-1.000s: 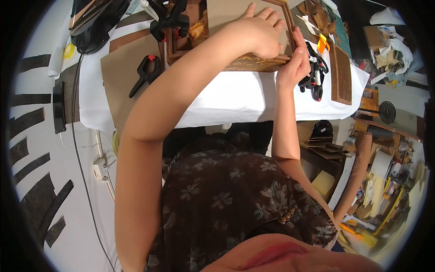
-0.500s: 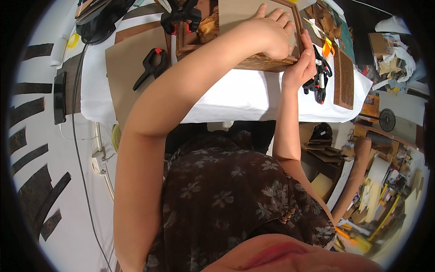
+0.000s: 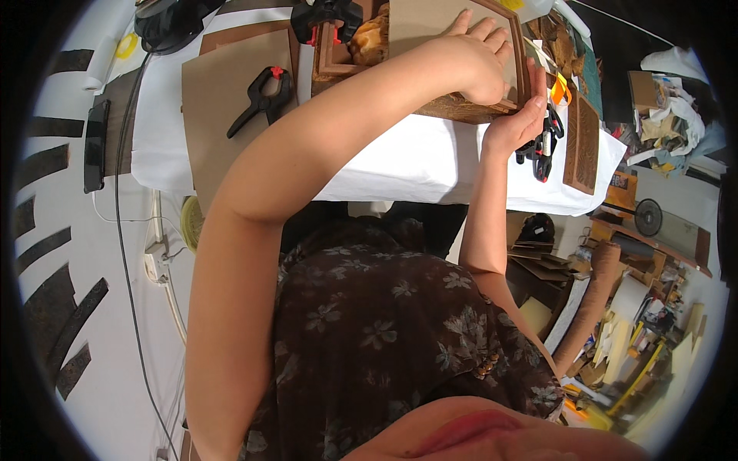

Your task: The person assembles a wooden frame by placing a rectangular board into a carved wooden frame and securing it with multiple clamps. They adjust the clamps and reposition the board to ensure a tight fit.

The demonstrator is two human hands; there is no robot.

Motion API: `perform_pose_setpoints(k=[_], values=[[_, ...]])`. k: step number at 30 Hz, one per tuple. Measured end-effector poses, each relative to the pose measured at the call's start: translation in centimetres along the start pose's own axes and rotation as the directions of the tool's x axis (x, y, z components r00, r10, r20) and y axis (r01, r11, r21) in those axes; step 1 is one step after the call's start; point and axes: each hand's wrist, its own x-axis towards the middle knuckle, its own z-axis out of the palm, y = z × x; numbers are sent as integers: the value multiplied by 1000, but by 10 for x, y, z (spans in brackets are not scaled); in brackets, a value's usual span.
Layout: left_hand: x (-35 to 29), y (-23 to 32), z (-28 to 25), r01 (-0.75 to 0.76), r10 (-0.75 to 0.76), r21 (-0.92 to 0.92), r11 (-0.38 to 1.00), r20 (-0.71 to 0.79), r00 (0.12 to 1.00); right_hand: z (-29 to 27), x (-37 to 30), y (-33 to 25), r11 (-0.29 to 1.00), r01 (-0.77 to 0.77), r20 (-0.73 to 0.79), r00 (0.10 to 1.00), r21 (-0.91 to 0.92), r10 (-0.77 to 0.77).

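Note:
My left hand (image 3: 475, 63) lies flat with spread fingers on a beige board (image 3: 419, 23) at the top of the view. That board sits within the rim of a brown wooden box-like frame (image 3: 329, 69). Against the frame's right side rests my right hand (image 3: 520, 119), its fingers straight and palm along the edge. Neither hand grips anything. A black spring clamp with red tips (image 3: 327, 17) is fixed on the frame's left part. Beside the board, a crumpled orange-brown material (image 3: 370, 42) shows inside the frame. My left forearm hides part of the front side.
A black clamp (image 3: 267, 96) lies on a brown sheet (image 3: 211, 100) to the left. Several black clamps (image 3: 544, 150) lie right of the frame, near a brown textured strip (image 3: 582, 150). White cloth (image 3: 392, 161) covers the table. Crowded shelves (image 3: 646, 307) stand at lower right.
The frame and both hands now sit slightly further right, closer to the clamps there. My hands keep the same pose, and the whole view has tilted a little.

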Motion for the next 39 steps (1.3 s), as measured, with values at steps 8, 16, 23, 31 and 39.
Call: perform_pose_setpoints(k=[8,16,23,31,39], values=[[-21,-7,-25,-108,112,-120,987,24,993,2,0,3,1000,-4,-10,1000,27,4],[8,1,6,53,-54,33,998,26,998,1,0,5,999,7,-20,1000,34,-6],[0,4,1,63,-68,144,988,27,997,-10,9,-8,993,-93,79,992,-78,99],[-1,1,-2,13,-9,64,998,-63,998,-16,51,-20,931,125,415,909,-344,32],[-34,-16,-32,-73,-56,-277,958,-432,900,-19,47,-18,892,153,406,913,-425,37]])
